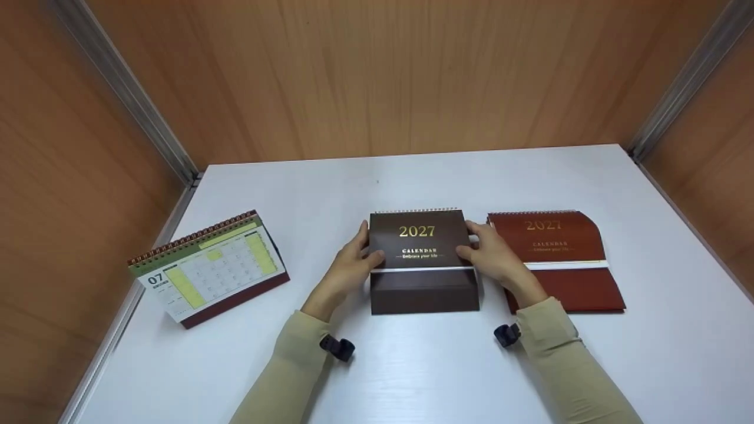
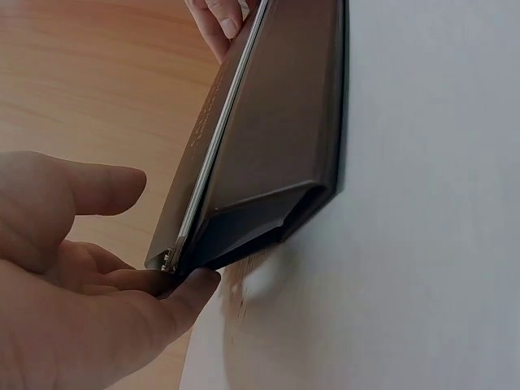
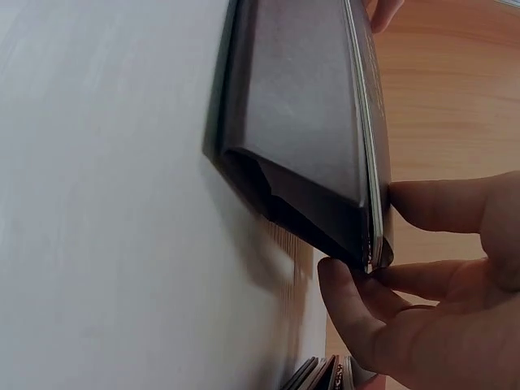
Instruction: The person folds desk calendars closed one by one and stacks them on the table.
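Note:
A dark brown desk calendar [image 1: 421, 235] stands propped on the white table in front of me, with gold "2027" lettering and a spiral along its top. My left hand [image 1: 349, 263] is at its left side; in the left wrist view the fingertips [image 2: 201, 286] touch the calendar's edge near the spiral, while the thumb [image 2: 114, 188] stays a little off the cover. On the opposite side my right hand [image 1: 493, 254] pinches the calendar, its thumb [image 3: 439, 203] on the cover and its fingers behind. The calendar's open triangular end shows in both wrist views.
To the right, close beside my right wrist, a red 2027 desk calendar [image 1: 551, 241] stands with its cover curling at one corner. Another desk calendar [image 1: 221, 268], turned to a month page marked 07, stands angled at the left. Wooden panels [image 1: 406, 76] enclose the table [image 1: 412, 377].

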Motion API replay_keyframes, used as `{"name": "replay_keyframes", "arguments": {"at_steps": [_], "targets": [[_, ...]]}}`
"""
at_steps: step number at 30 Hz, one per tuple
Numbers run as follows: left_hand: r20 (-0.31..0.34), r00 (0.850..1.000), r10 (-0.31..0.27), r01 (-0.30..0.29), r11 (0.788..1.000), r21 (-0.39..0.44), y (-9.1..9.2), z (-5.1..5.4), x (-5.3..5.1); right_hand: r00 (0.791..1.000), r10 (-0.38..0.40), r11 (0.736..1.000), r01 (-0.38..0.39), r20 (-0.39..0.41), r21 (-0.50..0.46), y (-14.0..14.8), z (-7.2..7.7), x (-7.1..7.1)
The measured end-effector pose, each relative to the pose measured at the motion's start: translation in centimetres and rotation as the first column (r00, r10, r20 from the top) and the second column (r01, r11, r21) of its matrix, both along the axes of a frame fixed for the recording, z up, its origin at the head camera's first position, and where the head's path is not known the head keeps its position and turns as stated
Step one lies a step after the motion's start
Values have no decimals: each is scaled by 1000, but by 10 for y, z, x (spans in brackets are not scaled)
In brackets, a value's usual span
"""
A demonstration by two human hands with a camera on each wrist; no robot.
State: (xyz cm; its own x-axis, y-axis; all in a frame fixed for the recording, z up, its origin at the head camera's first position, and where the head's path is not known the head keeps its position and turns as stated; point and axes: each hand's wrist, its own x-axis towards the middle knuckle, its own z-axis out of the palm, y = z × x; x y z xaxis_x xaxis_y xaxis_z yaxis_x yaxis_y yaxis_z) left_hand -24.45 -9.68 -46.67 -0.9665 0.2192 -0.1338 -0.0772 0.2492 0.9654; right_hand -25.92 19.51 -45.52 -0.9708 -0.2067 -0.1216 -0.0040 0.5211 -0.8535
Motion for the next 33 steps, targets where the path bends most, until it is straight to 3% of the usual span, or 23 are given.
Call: {"name": "replay_keyframes", "arguments": {"at_steps": [33], "targets": [[-10,1000,-8,8,1000,-21,1,-8,-3,998,55,997,-53,35,-49,-4,-5,2]]}}
